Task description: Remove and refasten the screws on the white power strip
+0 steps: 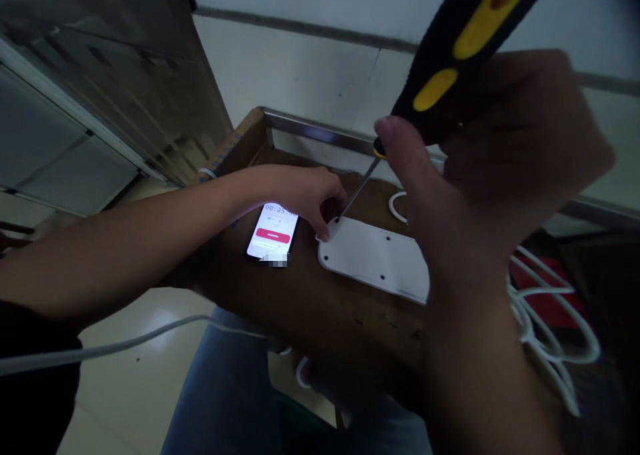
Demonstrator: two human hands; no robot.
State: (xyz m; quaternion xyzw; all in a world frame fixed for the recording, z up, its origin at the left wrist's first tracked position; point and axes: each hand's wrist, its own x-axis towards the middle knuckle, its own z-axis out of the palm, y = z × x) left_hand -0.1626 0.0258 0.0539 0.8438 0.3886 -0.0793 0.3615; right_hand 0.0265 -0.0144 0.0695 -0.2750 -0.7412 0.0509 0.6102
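White panel (373, 260): is lying flat at the centre of the frame, its right end disappearing behind the right wrist; probably light, stiff plastic, a little slippery, best steadied by its rounded left edge.
Screwdriver (435, 89): is slanting down from the upper right, its tip reaching the panel's upper-left hole; the ribbed handle is likely giving firm grip.
Right hand (500, 151): is wrapping around the handle, thumb pressing near its collar.
Left hand (313, 195): is curling at the panel's upper-left corner beside the tip; whether it is pinching anything, I cannot tell.
Phone (273, 233): is glowing just left of the panel.
Small bits (395, 325): are lying below the panel, too blurred to identify.
White cable (545, 291): is coiling at right on the brown surface (280, 295).
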